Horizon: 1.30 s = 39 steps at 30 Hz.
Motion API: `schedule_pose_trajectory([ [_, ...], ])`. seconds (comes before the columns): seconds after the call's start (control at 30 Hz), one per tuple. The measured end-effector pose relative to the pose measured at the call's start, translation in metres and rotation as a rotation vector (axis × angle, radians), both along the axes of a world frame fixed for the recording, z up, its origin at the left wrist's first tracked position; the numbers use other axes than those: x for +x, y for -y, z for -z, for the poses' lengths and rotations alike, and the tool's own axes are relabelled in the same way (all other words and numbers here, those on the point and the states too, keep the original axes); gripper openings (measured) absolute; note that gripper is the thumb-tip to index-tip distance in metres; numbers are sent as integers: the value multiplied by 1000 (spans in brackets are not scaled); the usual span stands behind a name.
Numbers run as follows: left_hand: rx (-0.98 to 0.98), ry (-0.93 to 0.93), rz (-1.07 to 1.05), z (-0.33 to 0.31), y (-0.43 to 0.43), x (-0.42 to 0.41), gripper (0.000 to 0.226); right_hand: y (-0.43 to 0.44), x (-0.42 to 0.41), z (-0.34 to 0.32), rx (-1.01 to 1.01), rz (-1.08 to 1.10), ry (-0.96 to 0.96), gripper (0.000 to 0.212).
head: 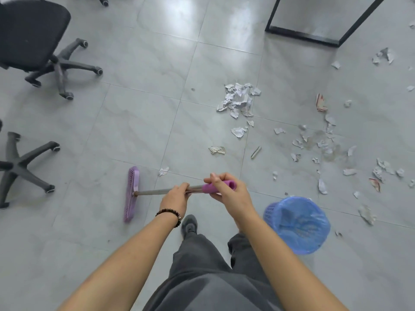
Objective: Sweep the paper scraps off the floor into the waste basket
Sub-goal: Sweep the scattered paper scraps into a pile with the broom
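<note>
1. open floor (134, 108) lies ahead and to the left of the person. two office chairs (33, 34) (20, 167) stand along the left edge, and a black frame (323, 39) stands far at the upper right.
2. the waste basket (269, 213), lined with a blue bag, stands upright just to the right of the person's legs.
3. the broom (131, 194) lies with its long axis almost level across the view. the purple head is at the left, low at the floor, and the grip end points right.
4. the left hand (175, 196) has its fingers curled around the bare metal shaft. the right hand (226, 191) is wrapped tightly around the purple grip.
5. the paper scraps make one pile (239, 99) ahead, right of the broom. loose scraps (323, 144) spread further right, beyond the basket, and one small scrap (163, 171) lies near the head.
6. the floor has grey glossy tiles that reflect light, with a dusty stain among the loose scraps.
</note>
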<state>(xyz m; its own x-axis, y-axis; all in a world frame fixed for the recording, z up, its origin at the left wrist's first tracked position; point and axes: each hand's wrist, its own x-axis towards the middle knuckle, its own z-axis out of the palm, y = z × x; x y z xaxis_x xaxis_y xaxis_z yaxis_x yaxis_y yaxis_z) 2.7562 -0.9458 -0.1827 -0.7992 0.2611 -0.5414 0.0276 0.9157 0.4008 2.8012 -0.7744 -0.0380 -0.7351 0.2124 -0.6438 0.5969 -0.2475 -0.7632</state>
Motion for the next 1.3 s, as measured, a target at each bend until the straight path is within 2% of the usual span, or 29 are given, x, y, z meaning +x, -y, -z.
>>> schedule_pose_trajectory([
  [0.2, 145, -91, 87, -9, -122, 32, 25, -112, 41, -17, 142, 109, -34, 33],
  [0.47, 318, -87, 313, -43, -368, 112, 26, -332, 139, -66, 335, 300, -71, 34],
  [0.67, 352, -85, 436, -84, -470, 138, 20, -403, 169, -102, 493, 342, -154, 33],
  [0.8, 321, -173, 490, -113, -485, 123, 17, -418, 161, -123, 515, 273, -220, 44],
  [0.93, 256, -291, 509, -133, -479, 96, 20, -429, 142, -139, 404, 300, -294, 44],
  [1.07, 212, -319, 413, -133, -442, 62, 24, -415, 112, -128, 243, 277, -290, 41],
  [1.3, 108, -226, 115, -86, -344, 3, 28, -331, 52, -63, -1, 201, -224, 29],
])
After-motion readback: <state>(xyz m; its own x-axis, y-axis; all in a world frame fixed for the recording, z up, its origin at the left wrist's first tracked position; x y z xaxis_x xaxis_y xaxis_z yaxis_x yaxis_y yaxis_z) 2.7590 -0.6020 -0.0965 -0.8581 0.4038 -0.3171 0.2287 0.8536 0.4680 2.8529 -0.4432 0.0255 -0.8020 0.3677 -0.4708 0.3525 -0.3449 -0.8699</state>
